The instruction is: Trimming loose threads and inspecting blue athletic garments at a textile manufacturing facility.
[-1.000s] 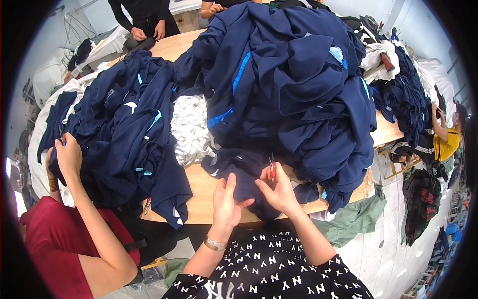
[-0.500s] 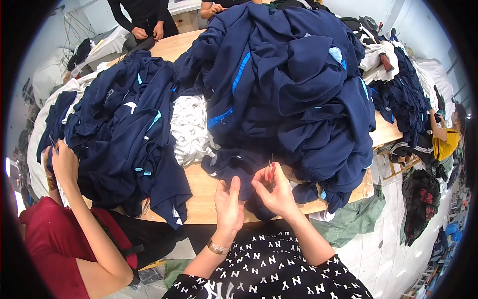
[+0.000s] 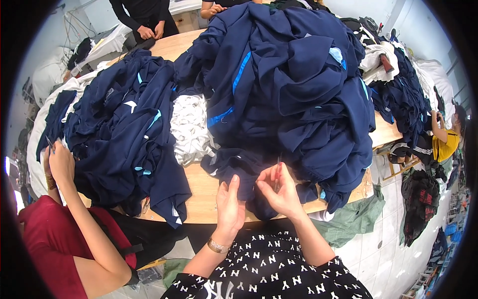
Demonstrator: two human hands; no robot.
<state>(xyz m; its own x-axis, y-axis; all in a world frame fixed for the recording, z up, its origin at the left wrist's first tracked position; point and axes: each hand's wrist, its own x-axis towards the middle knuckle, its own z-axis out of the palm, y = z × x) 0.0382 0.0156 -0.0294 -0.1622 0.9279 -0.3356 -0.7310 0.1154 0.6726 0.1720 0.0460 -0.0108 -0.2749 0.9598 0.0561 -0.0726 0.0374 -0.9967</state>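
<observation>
My right hand [image 3: 281,194] is closed around a small pair of red-handled thread snips [image 3: 278,172], their tips pointing up and away from me. Just left of it, my left hand [image 3: 230,209] grips the edge of a navy garment [image 3: 239,162], thumb upright and the other fingers partly hidden. This garment lies at the table's near edge, in front of a huge heap of navy garments [image 3: 298,109] with bright blue strips. A pile of white fabric strips [image 3: 190,129] sits left of the heap.
Beside me on the left, a person in a red top [image 3: 59,249] works at another navy pile [image 3: 119,124]. Two people stand across the wooden table [image 3: 201,199]. Farther right, a person in yellow [image 3: 444,142] handles clothes. Green cloth [image 3: 353,219] lies on the tiled floor.
My right hand has shifted slightly right with the snips, which have turned within its grip. My left hand stays nearly in place. The red-topped person's hands have moved slightly.
</observation>
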